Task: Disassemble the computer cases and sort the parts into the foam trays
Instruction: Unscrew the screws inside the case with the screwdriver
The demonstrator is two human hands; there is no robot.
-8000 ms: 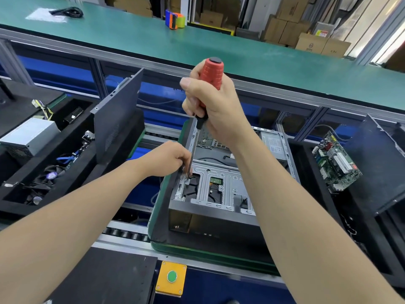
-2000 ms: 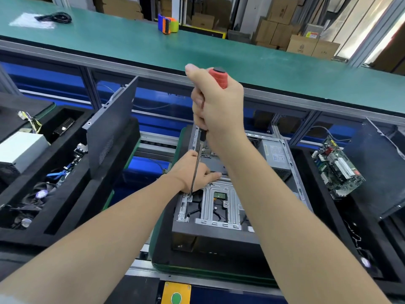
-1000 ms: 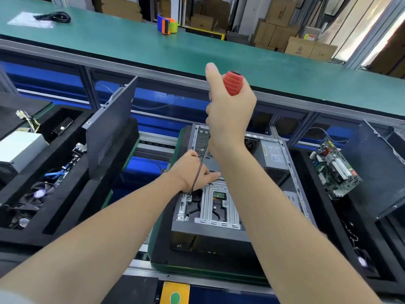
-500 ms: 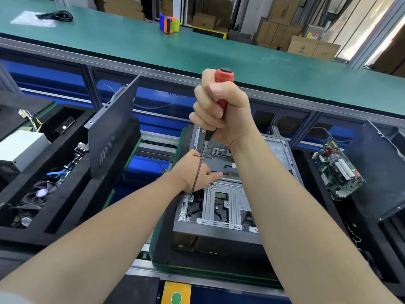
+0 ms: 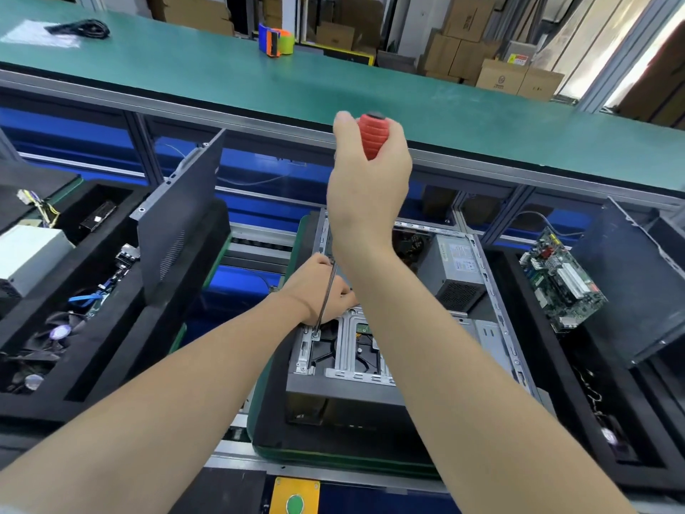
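Observation:
An open grey computer case (image 5: 493, 339) lies on a green-edged pallet in front of me. My right hand (image 5: 367, 187) grips the red handle of a long screwdriver (image 5: 370, 139). Its thin shaft (image 5: 326, 298) runs down to a screw on the metal drive bracket (image 5: 348, 346) at the case's front left. My left hand (image 5: 315, 287) rests on the case beside the shaft, fingers lying flat toward the right. A hard drive shows under the bracket. A grey power supply (image 5: 456, 268) sits at the case's back right.
A black foam tray (image 5: 111, 346) on the left holds a side panel (image 5: 181, 224), a white power supply (image 5: 26, 257), fans and cables. A foam tray (image 5: 578, 398) on the right holds a motherboard (image 5: 559, 280) and a dark panel (image 5: 630, 291). A green bench (image 5: 333, 87) runs behind.
My right hand has turned on the screwdriver handle, going from knuckles facing me to the back of the hand facing me. My left hand stays by the shaft.

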